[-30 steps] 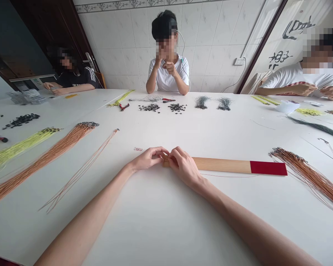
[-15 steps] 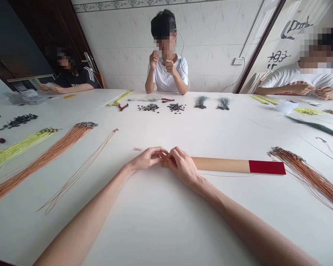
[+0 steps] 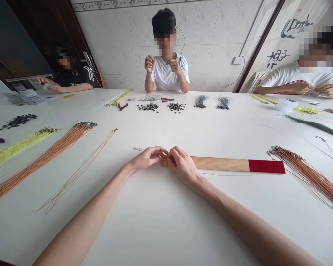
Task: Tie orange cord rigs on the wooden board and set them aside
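A long wooden strip [image 3: 222, 163] with a red right end lies flat on the white table. At its left end my left hand [image 3: 150, 158] is closed, thumb and fingertips pinched together at the wood's tip. My right hand [image 3: 182, 164] rests over the strip just beside it, fingers bent in a pinch, almost touching the left fingertips. Whatever is between the fingertips is too small and covered to name. One thin orange line [image 3: 230, 175] comes out from under my right hand and runs along the strip's near edge.
Orange line bundles lie at left [image 3: 50, 151] and right [image 3: 308, 170], near a few loose orange lines [image 3: 86, 164] and a yellow bundle [image 3: 19, 147]. Farther back are pliers [image 3: 123, 106], black part piles [image 3: 148, 107] and dark wire bundles [image 3: 201, 102]. Three people sit around the table.
My hands and the wooden strip stay practically still. Across the table, a person's hands have lowered and moved apart; the person at left has shifted their hands.
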Demonstrator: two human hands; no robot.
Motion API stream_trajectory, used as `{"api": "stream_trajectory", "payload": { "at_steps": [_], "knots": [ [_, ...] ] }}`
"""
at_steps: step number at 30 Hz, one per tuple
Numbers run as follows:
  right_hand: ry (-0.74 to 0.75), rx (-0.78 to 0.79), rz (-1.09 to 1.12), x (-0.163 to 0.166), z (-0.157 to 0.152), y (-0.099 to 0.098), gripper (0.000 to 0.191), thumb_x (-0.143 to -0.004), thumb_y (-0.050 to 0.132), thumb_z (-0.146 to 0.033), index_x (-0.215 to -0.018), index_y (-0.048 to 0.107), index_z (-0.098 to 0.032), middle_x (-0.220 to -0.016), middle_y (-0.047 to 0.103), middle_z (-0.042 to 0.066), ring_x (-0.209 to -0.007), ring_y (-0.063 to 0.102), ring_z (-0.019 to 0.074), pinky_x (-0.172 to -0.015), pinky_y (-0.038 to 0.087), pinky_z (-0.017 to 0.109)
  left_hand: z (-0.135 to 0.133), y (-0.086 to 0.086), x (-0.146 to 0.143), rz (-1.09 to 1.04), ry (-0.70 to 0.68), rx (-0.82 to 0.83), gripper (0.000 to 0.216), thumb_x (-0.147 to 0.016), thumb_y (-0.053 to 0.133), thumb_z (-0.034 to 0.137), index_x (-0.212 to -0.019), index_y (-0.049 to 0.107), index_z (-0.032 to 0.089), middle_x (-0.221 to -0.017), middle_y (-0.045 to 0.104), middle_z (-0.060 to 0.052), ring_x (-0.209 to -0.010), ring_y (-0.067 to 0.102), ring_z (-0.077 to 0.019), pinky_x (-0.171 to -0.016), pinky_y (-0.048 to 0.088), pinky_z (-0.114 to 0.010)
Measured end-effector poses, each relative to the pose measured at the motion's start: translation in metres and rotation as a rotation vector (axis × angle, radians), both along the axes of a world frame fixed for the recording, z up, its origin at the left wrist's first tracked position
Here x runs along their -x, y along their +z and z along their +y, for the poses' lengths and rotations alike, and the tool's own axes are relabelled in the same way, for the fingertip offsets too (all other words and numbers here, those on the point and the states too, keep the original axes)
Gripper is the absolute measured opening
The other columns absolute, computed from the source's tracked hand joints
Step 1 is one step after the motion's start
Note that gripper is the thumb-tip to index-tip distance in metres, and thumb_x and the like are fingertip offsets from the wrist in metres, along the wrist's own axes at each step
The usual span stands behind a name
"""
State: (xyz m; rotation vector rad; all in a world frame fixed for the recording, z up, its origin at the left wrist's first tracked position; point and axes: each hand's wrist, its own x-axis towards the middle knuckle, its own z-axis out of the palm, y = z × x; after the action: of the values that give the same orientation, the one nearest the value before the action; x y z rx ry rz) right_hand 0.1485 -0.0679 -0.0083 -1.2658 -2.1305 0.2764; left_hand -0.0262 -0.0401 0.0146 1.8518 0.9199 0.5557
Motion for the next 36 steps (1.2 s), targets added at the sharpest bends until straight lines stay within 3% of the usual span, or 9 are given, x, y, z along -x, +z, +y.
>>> {"api": "stream_trajectory", "payload": {
  "at_steps": [36],
  "knots": [
    [-0.002,-0.02,-0.021,0.0003,-0.0002,0.0001,0.015,-0.08,0.039,-0.009,-0.071,0.038,-0.02,-0.074,0.048,0.0,-0.061,0.042,0.0116,-0.057,0.031,0.023,0.0002,-0.0003,-0.0013,-0.029,-0.008,0.015,0.022,-0.081,0.047,0.022,-0.099,0.058,0.019,-0.094,0.063,-0.004,-0.089,0.057,-0.0161,-0.082,0.043,-0.029]
  ]
}}
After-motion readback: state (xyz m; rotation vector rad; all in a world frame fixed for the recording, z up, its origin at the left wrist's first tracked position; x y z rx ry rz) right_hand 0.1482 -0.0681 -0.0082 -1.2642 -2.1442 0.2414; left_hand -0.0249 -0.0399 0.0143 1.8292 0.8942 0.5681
